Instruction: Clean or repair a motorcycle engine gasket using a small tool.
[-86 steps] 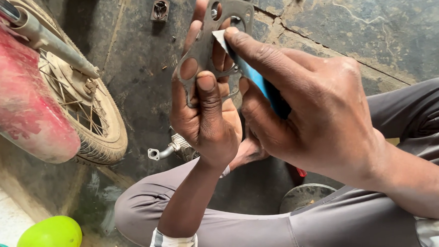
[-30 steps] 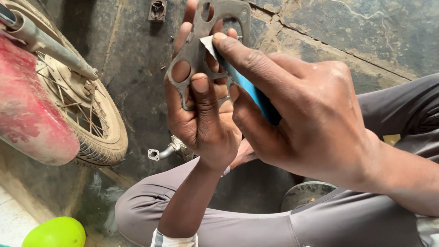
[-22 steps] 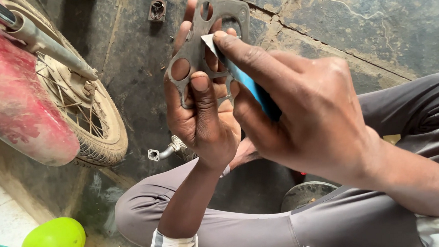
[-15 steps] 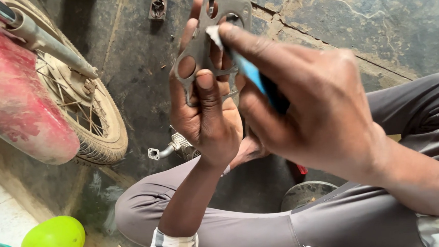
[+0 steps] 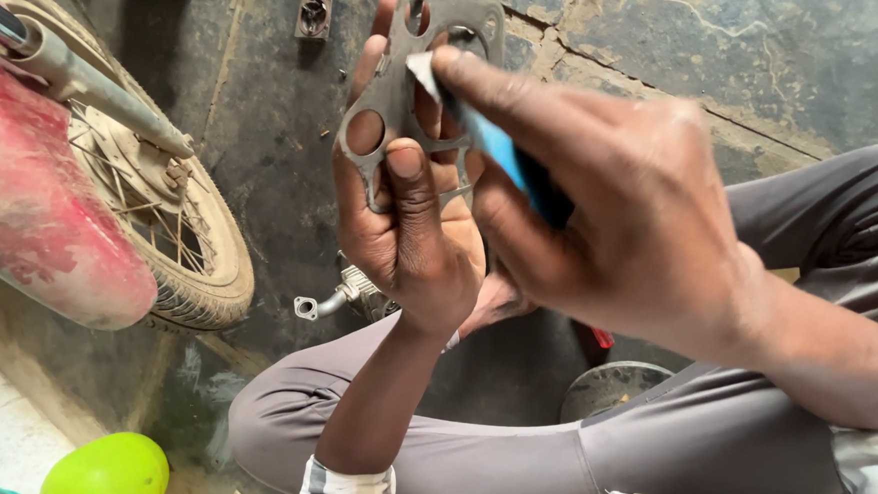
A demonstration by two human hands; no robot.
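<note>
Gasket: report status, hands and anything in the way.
Left hand holds grey gasket, thumb on top. Right hand presses blue-handled blade on it. Motorcycle wheel left, apart.

I see a thin, matt grey metal gasket (image 5: pixel 407 95), a glossy blue plastic-handled blade (image 5: pixel 494 145), a dusty rubber tyre (image 5: pixel 203 255), a scuffed red mudguard (image 5: pixel 30 216), smooth grey cloth trousers (image 5: pixel 648 458) and rough, stained concrete floor (image 5: pixel 730 42).

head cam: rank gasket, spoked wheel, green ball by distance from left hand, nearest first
1. Grey metal gasket: held in the left hand, thumb on it.
2. Spoked wheel: to the hand's left, under the red fender.
3. Green ball: bottom-left corner, farthest.
</note>
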